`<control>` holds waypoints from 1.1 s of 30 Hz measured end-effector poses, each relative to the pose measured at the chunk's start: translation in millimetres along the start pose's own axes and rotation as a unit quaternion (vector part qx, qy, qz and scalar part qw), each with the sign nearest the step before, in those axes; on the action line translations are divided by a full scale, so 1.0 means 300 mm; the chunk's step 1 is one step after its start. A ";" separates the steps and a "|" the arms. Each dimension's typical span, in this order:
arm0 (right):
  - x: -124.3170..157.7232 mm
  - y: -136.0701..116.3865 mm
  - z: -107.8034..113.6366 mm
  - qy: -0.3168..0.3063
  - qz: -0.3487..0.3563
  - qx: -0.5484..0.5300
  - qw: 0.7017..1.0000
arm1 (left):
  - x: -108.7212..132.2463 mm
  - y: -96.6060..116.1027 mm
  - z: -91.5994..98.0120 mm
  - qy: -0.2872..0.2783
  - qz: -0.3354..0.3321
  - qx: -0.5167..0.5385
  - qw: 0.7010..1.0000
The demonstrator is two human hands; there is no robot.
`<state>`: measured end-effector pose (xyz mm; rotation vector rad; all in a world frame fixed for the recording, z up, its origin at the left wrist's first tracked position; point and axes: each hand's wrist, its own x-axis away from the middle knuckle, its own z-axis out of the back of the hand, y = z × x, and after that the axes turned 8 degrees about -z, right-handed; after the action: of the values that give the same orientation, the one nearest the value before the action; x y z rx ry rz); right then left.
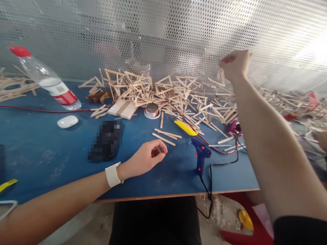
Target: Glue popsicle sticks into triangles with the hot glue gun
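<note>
My left hand (146,158), with a white band at the wrist, rests on the blue table (46,149). Its thumb and fingertips are pinched together; I cannot make out anything between them. A few loose wooden sticks (166,135) lie just beyond it. My right hand (235,64) is raised high at the right, above a big heap of glued stick triangles (163,90). Its fingers are curled into a loose fist, and what they hold, if anything, is hidden. A blue glue gun (201,154) stands between my two arms.
A plastic water bottle with a red cap (48,81) lies at the left, a white earbud case (67,121) near it. A yellow utility knife (185,128), a roll of tape (152,110), a small board (122,109), red and black cords and a perforated metal screen (163,34) are behind.
</note>
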<state>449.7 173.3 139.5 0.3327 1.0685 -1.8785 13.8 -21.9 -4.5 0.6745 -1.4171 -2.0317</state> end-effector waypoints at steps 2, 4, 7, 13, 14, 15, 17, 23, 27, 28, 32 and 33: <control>-0.004 -0.020 -0.046 -0.016 0.019 -0.011 1.000 | 0.001 0.001 0.001 0.000 0.002 -0.002 1.000; -0.004 -0.035 -0.088 -0.034 0.039 -0.018 0.999 | 0.001 -0.001 0.001 0.001 0.003 -0.003 1.000; 0.002 -0.047 -0.141 -0.045 0.056 -0.015 0.997 | -0.001 -0.005 0.000 0.002 0.008 -0.002 1.000; 0.011 -0.046 -0.215 -0.039 0.096 0.005 0.995 | 0.002 -0.004 0.000 0.001 0.014 0.000 1.000; 0.011 -0.045 -0.225 -0.034 0.101 0.012 0.994 | 0.004 -0.003 0.000 0.002 0.015 -0.001 1.000; 0.012 -0.043 -0.234 -0.030 0.106 0.019 0.994 | 0.005 -0.002 0.000 0.003 0.016 -0.001 1.000; 0.014 -0.039 -0.248 -0.028 0.115 0.035 0.992 | 0.007 -0.002 0.001 0.003 0.018 0.000 1.000; 0.005 0.001 -0.229 -0.024 0.149 0.089 0.984 | 0.008 -0.008 0.001 -0.001 0.015 0.004 1.000; -0.018 0.062 -0.180 -0.017 0.165 0.125 0.978 | 0.004 -0.009 0.001 -0.001 0.014 0.005 1.000; -0.025 0.083 -0.165 -0.015 0.167 0.134 0.977 | 0.003 -0.009 0.000 -0.002 0.013 0.005 1.000; -0.049 0.180 -0.094 -0.008 0.164 0.167 0.972 | 0.000 -0.009 -0.001 -0.005 0.011 0.005 1.000; -0.052 0.203 -0.077 -0.006 0.161 0.174 0.971 | 0.000 -0.008 -0.001 -0.006 0.011 0.005 1.000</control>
<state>503.6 188.2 102.6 0.6553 0.6260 -1.7613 13.7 -21.5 -7.0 0.6494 -1.4356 -2.0159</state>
